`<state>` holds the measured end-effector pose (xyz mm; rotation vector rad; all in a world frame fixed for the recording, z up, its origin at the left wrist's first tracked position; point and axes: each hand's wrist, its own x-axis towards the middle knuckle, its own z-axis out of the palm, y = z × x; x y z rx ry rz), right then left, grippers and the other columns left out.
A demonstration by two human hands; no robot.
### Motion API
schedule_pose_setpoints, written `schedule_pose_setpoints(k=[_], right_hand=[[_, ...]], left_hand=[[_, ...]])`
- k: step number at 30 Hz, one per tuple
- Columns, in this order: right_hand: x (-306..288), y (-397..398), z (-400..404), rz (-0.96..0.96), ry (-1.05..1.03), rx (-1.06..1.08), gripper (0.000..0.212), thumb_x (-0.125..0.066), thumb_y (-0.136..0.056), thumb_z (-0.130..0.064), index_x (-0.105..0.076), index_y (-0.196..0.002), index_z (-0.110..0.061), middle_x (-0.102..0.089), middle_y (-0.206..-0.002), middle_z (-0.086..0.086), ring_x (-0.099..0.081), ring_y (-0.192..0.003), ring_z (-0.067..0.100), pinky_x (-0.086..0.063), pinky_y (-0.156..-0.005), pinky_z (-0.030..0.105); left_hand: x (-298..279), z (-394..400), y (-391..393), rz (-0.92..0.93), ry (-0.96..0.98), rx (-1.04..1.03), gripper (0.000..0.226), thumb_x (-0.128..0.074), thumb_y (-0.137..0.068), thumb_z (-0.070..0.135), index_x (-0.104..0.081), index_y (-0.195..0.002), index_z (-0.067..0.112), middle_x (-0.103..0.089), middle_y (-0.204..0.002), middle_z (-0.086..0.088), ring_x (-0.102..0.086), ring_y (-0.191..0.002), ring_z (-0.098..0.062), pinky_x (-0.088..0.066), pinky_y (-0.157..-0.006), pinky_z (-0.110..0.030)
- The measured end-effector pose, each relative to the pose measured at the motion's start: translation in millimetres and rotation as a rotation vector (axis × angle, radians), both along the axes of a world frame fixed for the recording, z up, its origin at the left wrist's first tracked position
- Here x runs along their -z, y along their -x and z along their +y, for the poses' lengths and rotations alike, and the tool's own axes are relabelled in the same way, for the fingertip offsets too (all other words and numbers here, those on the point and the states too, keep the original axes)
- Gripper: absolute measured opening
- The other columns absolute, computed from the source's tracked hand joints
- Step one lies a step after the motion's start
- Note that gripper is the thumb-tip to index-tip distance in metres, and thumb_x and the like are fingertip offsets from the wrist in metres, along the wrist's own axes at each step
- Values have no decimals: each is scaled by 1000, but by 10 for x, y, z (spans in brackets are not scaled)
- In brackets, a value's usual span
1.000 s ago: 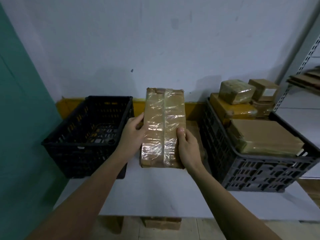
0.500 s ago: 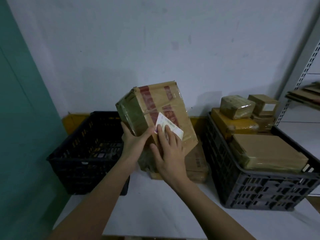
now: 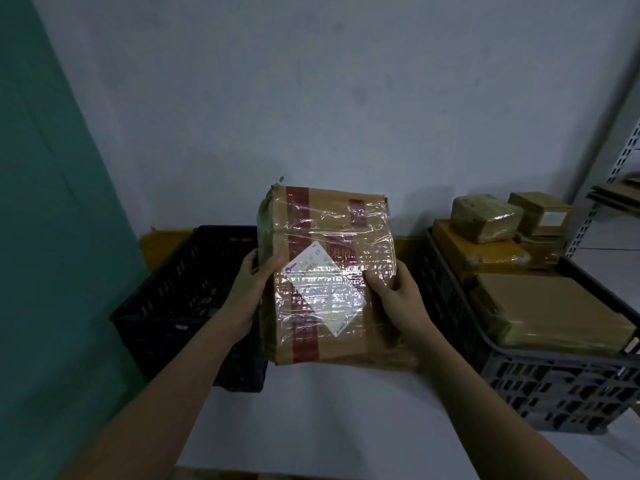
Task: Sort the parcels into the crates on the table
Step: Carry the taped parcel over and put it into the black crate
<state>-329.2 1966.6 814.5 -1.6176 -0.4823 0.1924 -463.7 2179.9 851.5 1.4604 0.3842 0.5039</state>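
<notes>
Upright between both hands, the parcel (image 3: pixel 329 271) is clasped by left fingers (image 3: pixel 273 263) and right fingers (image 3: pixel 375 280).

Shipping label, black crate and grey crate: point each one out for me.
shipping label (image 3: pixel 325 296), head view, middle of the white sheet.
black crate (image 3: pixel 162 306), head view, near left rim.
grey crate (image 3: pixel 554 386), head view, front lattice wall.

Your two arms come into view bare from the forearm down; no sleeve, cuff or glove covers either one; behind the fingers of your left hand (image 3: pixel 250 293) the wrist carries no watch or band; the same holds behind the fingers of your right hand (image 3: pixel 398 295); no ring shows on any finger; the nails that show look short and plain.
</notes>
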Motion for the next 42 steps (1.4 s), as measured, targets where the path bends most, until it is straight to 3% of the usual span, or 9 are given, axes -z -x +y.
schedule_pose_setpoints(k=[4, 9, 11, 14, 19, 22, 32, 38, 42], right_hand=[[-6, -16, -51, 58, -69, 59, 30, -67, -91, -42, -53, -117, -39, -65, -106, -19, -68, -85, -3, -49, -64, 14], [10, -120, -83, 171, -93, 223, 48, -65, -91, -46, -46, -131, -26, -58, -106, -13, -60, -95, 9, -49, -76, 31], [50, -136, -99, 214, -82, 232, 49, -65, -91, -46, -42, -130, -26, -57, -107, -12, -59, -94, 9, -48, -73, 31], [90, -117, -129, 266, -46, 174, 57, -67, -90, -46, -34, -131, -25, -52, -103, -13, -58, -89, 6, -48, -65, 26], [89, -86, -175, 119, -2, -62, 88, -75, -75, -61, -23, -144, -43, -46, -120, -21, -59, -107, 8, -56, -86, 36], [65, -94, -170, 94, -54, -172, 95, -73, -79, -59, -11, -150, -47, -45, -126, -21, -57, -113, 8, -56, -89, 34], [96, -251, -64, 48, -124, -203, 78, -65, -90, -48, -18, -151, -40, -47, -138, -9, -57, -120, 15, -55, -97, 45], [-23, -469, 328, 131, -143, -195, 75, -65, -90, -47, -20, -149, -41, -47, -139, -6, -57, -120, 18, -57, -92, 45], [-104, -549, 725, 129, -133, -183, 74, -66, -89, -48, -22, -148, -40, -48, -139, -6, -57, -121, 20, -59, -88, 41]], left_hand=[[-7, -91, -70, 14, -34, -10, 91, -75, -64, 60, -36, -139, 28, -60, -127, -2, -71, -96, -12, -55, -74, -30], [31, -273, -20, 144, -254, 221, 63, -79, -75, 50, -40, -119, 75, -63, -119, 33, -63, -106, 8, -53, -72, -11], [63, -355, -30, 174, -217, 239, 57, -71, -86, 47, -36, -115, 81, -62, -112, 41, -63, -99, 13, -52, -64, -8], [108, -378, -71, 117, -119, 95, 49, -65, -94, 28, -47, -114, 69, -69, -101, 33, -70, -89, 4, -55, -58, -19], [94, -374, -109, 20, 65, -93, 43, -66, -92, 26, -58, -127, 50, -74, -112, 8, -72, -97, -20, -59, -67, -54], [71, -436, -148, -13, 86, -127, 42, -65, -93, 24, -59, -128, 46, -74, -110, 6, -73, -93, -18, -59, -64, -51], [-4, -442, -197, 55, -34, -164, 29, -67, -91, 42, -61, -107, 65, -73, -105, 16, -71, -94, -10, -60, -60, -36], [-28, -23, -189, 65, -168, -212, 70, -53, -81, 67, -43, -145, 40, -64, -123, 15, -65, -100, 2, -58, -66, -21], [14, 589, -135, 112, -294, -261, 64, -37, -85, 69, -43, -142, 41, -50, -139, 10, -51, -121, -8, -51, -87, -37]])
